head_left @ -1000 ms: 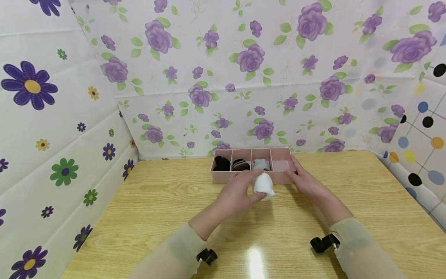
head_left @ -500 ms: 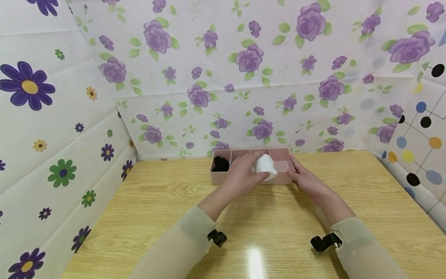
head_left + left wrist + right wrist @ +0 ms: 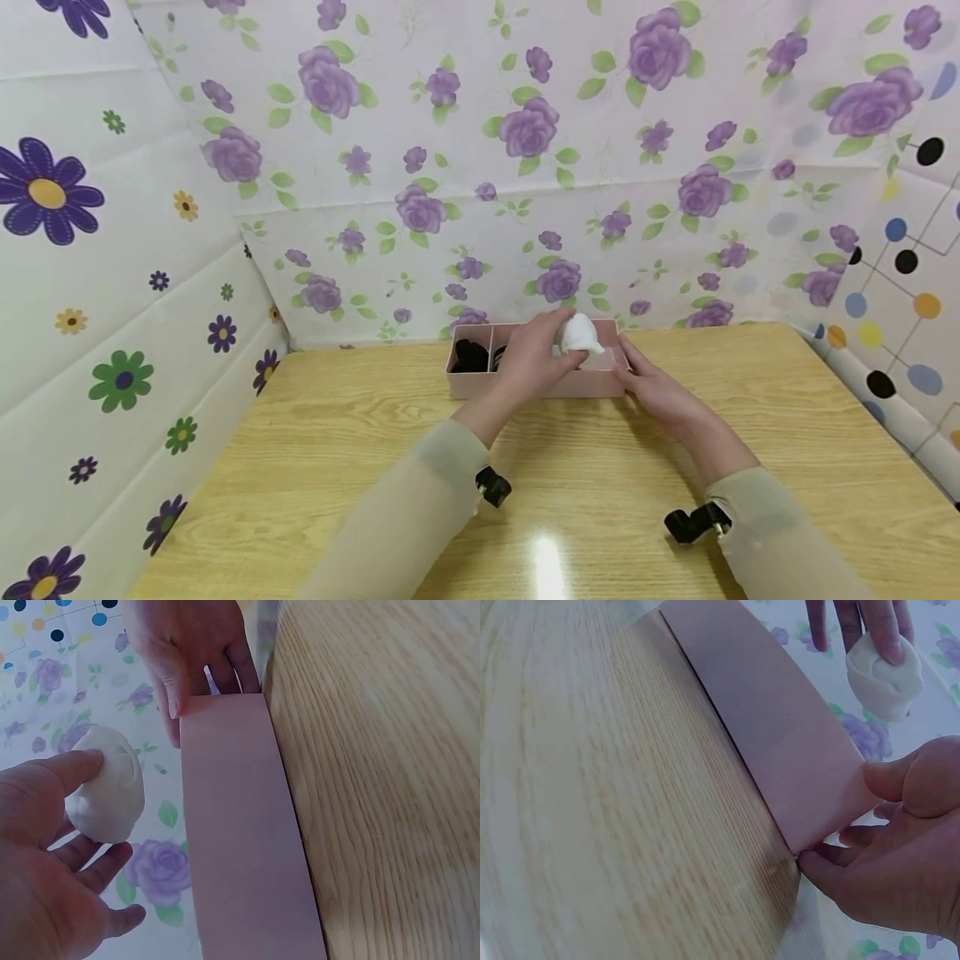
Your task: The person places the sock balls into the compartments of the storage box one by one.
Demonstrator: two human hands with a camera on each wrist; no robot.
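We note the white rolled-up sock bundle (image 3: 579, 335) now held above the right end of the pink plastic divided organiser box (image 3: 480, 385), lifted there from the wooden table (image 3: 315, 433) a second ago. Our left hand (image 3: 536, 358) pinches it between fingers and thumb; our right hand (image 3: 651, 385) grips the box's right end, so placement looks imminent.

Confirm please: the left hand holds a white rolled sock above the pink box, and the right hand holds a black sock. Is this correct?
One detail is wrong. The right hand holds no sock; it grips the right end of the pink box, as the right wrist view shows. The rest stands: the left hand holds the white rolled sock above that box.
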